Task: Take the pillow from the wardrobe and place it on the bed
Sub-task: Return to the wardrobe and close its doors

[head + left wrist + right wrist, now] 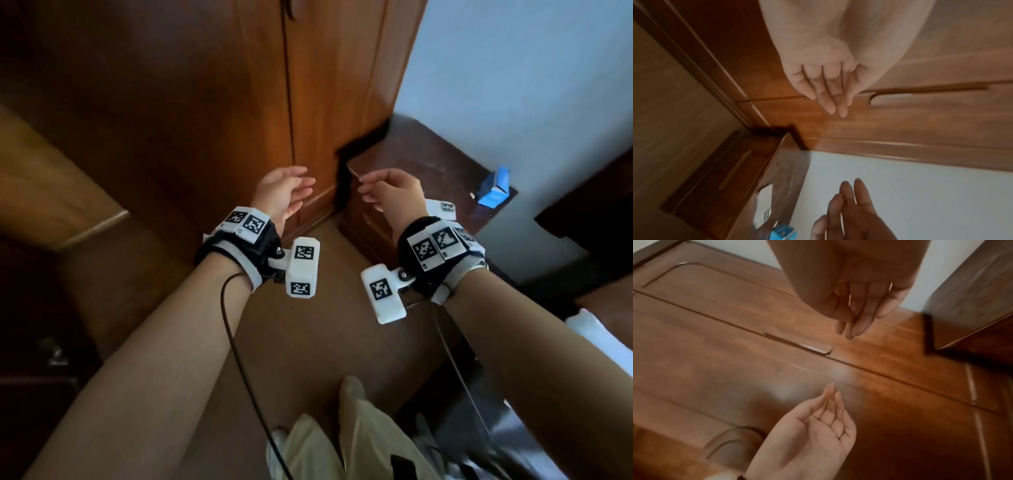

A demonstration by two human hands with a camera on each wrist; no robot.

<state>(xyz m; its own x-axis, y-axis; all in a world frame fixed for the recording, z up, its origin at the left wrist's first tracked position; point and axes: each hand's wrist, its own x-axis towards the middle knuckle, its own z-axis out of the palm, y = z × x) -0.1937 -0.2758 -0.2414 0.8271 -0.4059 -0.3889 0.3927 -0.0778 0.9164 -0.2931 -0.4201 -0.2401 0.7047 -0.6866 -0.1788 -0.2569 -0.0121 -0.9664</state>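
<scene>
Wood: wardrobe (212, 102) doors closed; pillow not visible.
Left hand (282, 192): grip relaxed open, empty, near the door seam.
Right hand (394, 193): fingers loosely curled, empty, near the nightstand (428, 161) edge.
Room: bare floor (325, 308) between hands.

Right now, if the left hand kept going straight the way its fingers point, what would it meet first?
Most likely the closed wardrobe door. The left hand is open and empty, fingers aimed at the wood panel near the recessed handle. Nothing shows in between, though the depth of the gap is unclear.
</scene>
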